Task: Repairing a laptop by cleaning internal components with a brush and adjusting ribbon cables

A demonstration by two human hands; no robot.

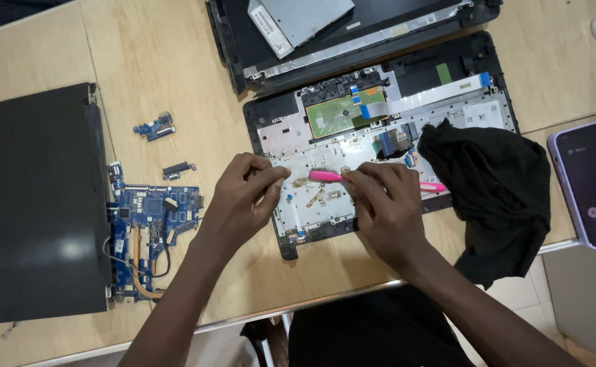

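Observation:
My right hand (387,204) is closed around a pink toothbrush-like brush (326,176), its head lying over the white underside of an opened laptop keyboard deck (291,139). My left hand (243,200) rests on the deck's left part, fingers pinched together near the brush head; what they pinch is too small to tell. A green circuit board (342,112) and a flat ribbon cable (434,95) sit higher on the deck.
A black cloth (498,190) drapes over the deck's right end. A blue motherboard (148,228) lies beside a dark laptop panel (40,204) at left. Small boards (155,127), another laptop shell (352,37) at the back, a phone (593,180) at right.

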